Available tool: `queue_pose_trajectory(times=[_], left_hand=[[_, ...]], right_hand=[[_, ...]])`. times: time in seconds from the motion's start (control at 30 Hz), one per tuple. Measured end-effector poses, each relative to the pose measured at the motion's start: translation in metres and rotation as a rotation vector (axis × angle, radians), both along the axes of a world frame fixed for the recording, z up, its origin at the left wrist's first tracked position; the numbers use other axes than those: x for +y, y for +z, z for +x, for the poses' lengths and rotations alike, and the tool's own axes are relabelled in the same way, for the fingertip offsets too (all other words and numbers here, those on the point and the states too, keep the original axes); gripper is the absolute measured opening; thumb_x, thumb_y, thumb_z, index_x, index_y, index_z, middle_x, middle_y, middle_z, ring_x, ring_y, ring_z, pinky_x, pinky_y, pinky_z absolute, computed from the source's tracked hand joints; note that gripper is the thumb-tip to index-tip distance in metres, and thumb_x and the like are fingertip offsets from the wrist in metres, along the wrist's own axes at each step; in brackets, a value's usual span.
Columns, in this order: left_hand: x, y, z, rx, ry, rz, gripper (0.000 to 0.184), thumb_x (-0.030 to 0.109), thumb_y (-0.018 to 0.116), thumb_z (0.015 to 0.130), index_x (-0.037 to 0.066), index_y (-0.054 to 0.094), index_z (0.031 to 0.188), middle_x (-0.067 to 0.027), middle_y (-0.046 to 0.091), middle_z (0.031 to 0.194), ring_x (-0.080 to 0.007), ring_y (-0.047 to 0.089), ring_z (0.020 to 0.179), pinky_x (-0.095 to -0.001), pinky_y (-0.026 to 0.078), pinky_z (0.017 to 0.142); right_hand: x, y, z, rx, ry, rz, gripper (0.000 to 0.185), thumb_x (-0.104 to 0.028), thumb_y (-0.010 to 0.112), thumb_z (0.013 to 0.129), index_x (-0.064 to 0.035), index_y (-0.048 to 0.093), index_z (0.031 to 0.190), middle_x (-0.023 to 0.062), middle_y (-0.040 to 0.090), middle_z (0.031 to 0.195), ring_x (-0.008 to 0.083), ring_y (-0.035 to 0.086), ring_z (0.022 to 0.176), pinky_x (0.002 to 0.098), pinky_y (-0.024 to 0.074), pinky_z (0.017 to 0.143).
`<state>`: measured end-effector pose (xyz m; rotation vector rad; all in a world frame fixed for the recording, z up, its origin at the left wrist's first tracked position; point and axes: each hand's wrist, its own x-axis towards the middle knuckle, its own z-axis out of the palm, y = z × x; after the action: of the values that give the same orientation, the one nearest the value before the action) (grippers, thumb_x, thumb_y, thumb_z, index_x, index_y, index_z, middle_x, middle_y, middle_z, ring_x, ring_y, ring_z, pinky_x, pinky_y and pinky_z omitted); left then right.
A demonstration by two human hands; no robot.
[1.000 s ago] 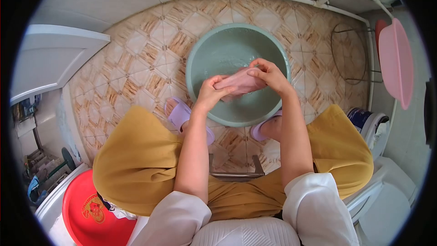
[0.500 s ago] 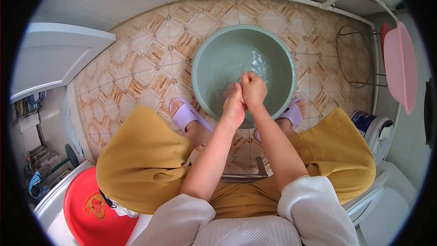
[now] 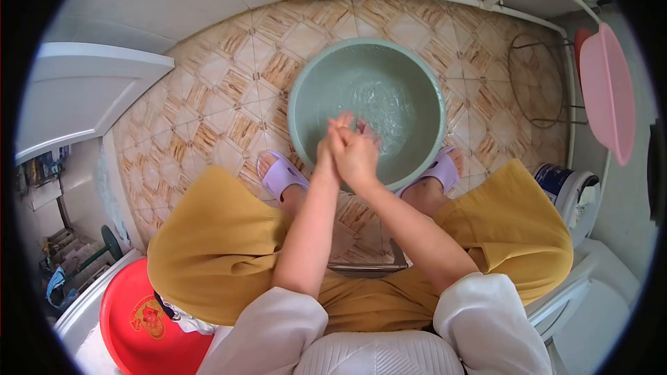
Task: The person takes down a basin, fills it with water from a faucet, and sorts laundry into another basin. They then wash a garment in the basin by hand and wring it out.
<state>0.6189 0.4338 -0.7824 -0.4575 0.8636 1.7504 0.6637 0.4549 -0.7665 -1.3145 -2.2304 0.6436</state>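
Observation:
A green basin (image 3: 297, 111) holding rippled water stands on the floor between my feet. Over its near left part my left hand (image 3: 326, 156) and my right hand (image 3: 357, 158) are pressed together, with the right one lying across the left. Both hands are closed around the pink cloth (image 3: 367, 129). Only a little of it shows past the fingers, and its colour is close to that of the skin, so its outline is unclear.
Lilac slippers (image 3: 280, 175) are on my feet beside the basin. A red basin (image 3: 125, 312) is at the lower left, and a pink basin (image 3: 608, 94) hangs at the right. A wire rack (image 3: 514, 87) leans near the right wall. A white door (image 3: 90, 90) juts in from the left.
The cloth was stretched between my separated hands; it is now bunched between them. Both hands have come together, then shifted slightly left, and the right now overlaps the left.

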Motion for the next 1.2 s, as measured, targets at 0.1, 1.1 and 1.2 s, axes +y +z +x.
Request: queue_pose_trajectory(times=[0.1,1.1,1.2], left_hand=[[-0.01,-0.005,0.0,0.079,-0.19,-0.045,0.051,0.043,0.042,0.093,0.006,0.044,0.128,-0.0041,0.055,0.118,-0.0163,0.05,0.109,-0.0326,0.037,0.096],[-0.004,-0.021,-0.035,0.659,-0.319,-0.443,0.054,0.037,0.045,0.094,-0.001,0.039,0.132,-0.0127,0.043,0.135,-0.0205,0.039,0.124,-0.03,0.029,0.101],[-0.009,-0.043,-0.035,0.645,-0.264,-0.516,0.053,0.033,0.047,0.094,0.0,0.037,0.134,-0.0117,0.041,0.137,-0.0201,0.035,0.128,-0.0304,0.022,0.106]], right_hand=[[0.027,-0.029,0.001,-0.004,-0.073,-0.287,0.032,-0.037,0.053,0.083,-0.0115,0.069,0.073,0.0182,0.065,0.071,0.0357,0.064,0.077,0.0492,0.0457,0.07],[0.128,-0.072,0.057,-0.104,-0.118,-0.425,0.033,-0.036,0.047,0.089,-0.0115,0.059,0.107,0.0172,0.056,0.116,0.0349,0.053,0.107,0.0475,0.0444,0.085],[0.103,-0.081,0.055,-0.5,0.179,-0.032,0.043,-0.038,0.047,0.088,-0.0199,0.045,0.127,0.011,0.031,0.142,0.0305,0.03,0.13,0.059,0.0325,0.096]])
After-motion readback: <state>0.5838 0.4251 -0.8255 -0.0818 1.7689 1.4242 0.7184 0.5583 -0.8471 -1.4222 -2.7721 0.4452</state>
